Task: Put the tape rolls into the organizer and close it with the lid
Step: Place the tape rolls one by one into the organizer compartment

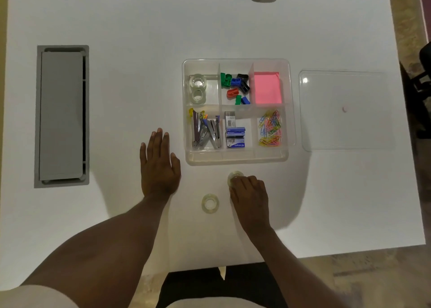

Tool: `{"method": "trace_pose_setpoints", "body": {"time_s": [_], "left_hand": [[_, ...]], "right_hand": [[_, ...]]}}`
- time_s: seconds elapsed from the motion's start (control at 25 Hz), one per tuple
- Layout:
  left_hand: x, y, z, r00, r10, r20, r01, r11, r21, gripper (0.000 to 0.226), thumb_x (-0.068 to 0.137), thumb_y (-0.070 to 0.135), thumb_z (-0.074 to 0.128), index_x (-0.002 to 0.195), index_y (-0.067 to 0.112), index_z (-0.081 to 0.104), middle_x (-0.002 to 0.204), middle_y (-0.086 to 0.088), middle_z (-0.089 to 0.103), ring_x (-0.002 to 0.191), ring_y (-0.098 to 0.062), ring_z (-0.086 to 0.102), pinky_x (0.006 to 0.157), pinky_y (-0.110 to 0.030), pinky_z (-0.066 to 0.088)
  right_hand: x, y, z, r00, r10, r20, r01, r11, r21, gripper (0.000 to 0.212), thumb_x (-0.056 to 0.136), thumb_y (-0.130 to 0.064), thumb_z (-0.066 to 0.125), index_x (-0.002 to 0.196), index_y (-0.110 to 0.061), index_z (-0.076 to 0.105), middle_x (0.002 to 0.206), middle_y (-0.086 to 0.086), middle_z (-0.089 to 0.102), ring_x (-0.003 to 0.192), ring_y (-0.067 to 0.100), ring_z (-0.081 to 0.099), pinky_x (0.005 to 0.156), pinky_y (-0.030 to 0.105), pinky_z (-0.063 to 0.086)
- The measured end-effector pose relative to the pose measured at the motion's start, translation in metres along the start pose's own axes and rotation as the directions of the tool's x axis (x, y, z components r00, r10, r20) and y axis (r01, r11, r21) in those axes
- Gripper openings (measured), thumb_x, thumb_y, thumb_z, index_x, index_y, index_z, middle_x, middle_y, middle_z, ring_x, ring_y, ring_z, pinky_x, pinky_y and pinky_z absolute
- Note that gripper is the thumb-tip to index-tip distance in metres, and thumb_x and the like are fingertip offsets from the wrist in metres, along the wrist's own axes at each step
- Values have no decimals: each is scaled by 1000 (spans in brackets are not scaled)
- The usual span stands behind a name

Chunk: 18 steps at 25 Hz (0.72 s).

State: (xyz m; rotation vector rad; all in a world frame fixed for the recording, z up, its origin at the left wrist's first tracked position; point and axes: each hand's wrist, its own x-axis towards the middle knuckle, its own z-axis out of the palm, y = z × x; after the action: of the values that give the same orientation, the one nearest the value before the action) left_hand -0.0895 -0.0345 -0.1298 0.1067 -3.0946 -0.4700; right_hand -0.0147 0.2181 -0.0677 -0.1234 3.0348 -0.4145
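Note:
A clear organizer with several compartments stands open on the white table. Two clear tape rolls lie in its far-left compartment. Its clear lid lies flat to the right of it. My right hand has its fingers closed around a tape roll that sits on the table just in front of the organizer. Another tape roll lies loose on the table between my hands. My left hand rests flat on the table, fingers spread, left of the organizer.
Other compartments hold sharpeners, pink notes, staplers, staple boxes and paper clips. A grey cable hatch is set in the table at the left. The table's near edge is close.

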Motion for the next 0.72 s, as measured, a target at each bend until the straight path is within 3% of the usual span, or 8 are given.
{"method": "trace_pose_setpoints", "body": {"time_s": [0.24, 0.44, 0.6, 0.72], "left_hand": [[0, -3, 2, 1000, -1, 3, 1, 1000, 10, 61, 106, 31, 31, 166, 16, 27, 177, -3, 20, 166, -19, 16, 136, -48, 13], [-1, -3, 3, 1000, 7, -22, -7, 1000, -8, 61, 106, 32, 30, 166, 17, 28, 176, -4, 23, 166, -19, 17, 135, -48, 14], [0, -3, 3, 1000, -1, -2, 1, 1000, -1, 62, 106, 33, 31, 167, 19, 25, 176, -2, 22, 166, -18, 15, 135, -48, 14], [0, -3, 4, 1000, 3, 14, -3, 1000, 2, 62, 107, 33, 32, 167, 18, 25, 177, -3, 21, 166, -18, 15, 135, -49, 15]], "right_hand": [[27, -23, -23, 969, -125, -212, 152, 981, 119, 21, 88, -18, 79, 107, -11, 74, 103, 5, 74, 97, 22, 65, 83, 34, 54], [118, -45, -50, 929, -138, -344, 199, 968, 150, 17, 93, -19, 73, 107, -9, 73, 103, 7, 74, 97, 23, 65, 86, 36, 52], [192, -53, -61, 937, -76, -341, 152, 968, 202, 11, 92, -16, 72, 102, -10, 73, 100, 7, 73, 96, 24, 65, 86, 35, 51], [230, -56, -58, 970, -20, -243, 81, 967, 242, 4, 92, -10, 69, 95, -9, 71, 93, 8, 71, 89, 26, 63, 79, 36, 51]]}}
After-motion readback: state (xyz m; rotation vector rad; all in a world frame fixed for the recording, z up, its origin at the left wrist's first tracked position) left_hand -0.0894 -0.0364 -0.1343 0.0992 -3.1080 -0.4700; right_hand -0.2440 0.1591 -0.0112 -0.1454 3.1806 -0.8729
